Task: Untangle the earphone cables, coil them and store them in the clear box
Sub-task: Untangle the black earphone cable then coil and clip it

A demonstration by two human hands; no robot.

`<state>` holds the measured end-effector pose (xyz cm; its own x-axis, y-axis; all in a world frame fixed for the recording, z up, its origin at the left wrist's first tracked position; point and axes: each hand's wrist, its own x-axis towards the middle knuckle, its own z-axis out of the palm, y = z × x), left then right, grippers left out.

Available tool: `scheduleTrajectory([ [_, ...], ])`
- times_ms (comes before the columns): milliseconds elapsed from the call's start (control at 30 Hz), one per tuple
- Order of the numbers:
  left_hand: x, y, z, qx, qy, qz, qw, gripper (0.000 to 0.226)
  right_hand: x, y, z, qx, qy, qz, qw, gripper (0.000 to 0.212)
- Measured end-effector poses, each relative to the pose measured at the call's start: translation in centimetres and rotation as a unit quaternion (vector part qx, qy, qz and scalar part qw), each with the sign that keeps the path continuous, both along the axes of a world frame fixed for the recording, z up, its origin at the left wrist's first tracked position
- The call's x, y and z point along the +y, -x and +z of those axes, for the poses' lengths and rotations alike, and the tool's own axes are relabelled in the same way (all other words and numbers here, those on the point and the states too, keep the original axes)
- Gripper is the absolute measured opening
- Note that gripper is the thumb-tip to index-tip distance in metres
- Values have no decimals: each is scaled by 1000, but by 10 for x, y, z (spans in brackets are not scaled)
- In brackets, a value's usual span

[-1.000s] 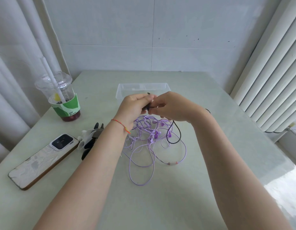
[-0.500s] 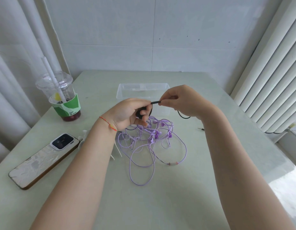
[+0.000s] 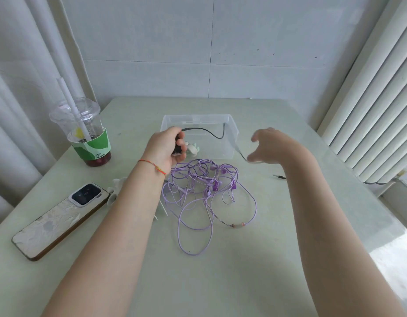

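Note:
A clear box stands at the middle of the pale green table. My left hand hovers at its front left corner and grips a bundle of black earphone cable. That cable arcs over the box and runs down to the thumb of my right hand. The right hand is blurred, with fingers and thumb spread in a curve to the right of the box. The cable's jack plug lies on the table under my right wrist. A tangled heap of purple earphones lies in front of the box.
An iced drink cup with a straw stands at the left. A phone lies face down near the left edge. A small white object sits partly hidden behind my left forearm, and a pale figure shows by the box.
My hands have pulled apart: the right one swung out to the right and opened, while the left one rose toward the box. The black cable now stretches over the box.

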<state>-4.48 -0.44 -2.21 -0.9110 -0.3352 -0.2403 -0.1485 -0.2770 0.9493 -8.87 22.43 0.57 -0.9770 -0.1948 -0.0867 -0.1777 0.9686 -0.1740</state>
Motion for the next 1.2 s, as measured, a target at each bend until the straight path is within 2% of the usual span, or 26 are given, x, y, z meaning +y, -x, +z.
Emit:
scheduleTrajectory([
  [67,7,-4,1,1,70,-57,996,25,-10,-4,6,34,83,56,994,50],
  [167,17,-9,5,12,111,-153,982,27,-30,-17,15,101,244,127,956,45],
  [233,22,-13,8,21,116,-200,973,29,-39,-27,19,74,331,152,928,43],
  [300,24,-16,10,31,111,-220,969,31,-42,-32,21,51,357,169,917,36],
  [400,24,-18,12,47,84,-235,967,34,-42,-30,17,50,308,183,932,18],
  [467,23,-19,13,50,52,-236,969,34,-41,-27,13,43,283,190,939,13],
  [600,21,-17,16,55,-71,-223,971,34,-41,-21,8,18,280,183,942,6],
  [700,16,-14,15,66,-192,-197,959,33,-41,-20,5,0,280,173,944,8],
  [900,14,-11,10,107,-350,-149,919,29,-40,-19,1,-48,143,149,977,23],
  [1000,12,-10,8,165,-379,-117,903,24,-39,-18,0,-65,111,136,982,28],
  [1100,5,-7,6,202,-378,-57,902,21,-32,-13,-2,-67,106,105,987,28],
  [1167,2,-4,4,217,-331,-22,918,20,-26,-9,-3,-67,90,77,991,27],
  [1200,2,-3,3,223,-279,-6,934,20,-23,-8,-3,-67,76,70,992,27],
])
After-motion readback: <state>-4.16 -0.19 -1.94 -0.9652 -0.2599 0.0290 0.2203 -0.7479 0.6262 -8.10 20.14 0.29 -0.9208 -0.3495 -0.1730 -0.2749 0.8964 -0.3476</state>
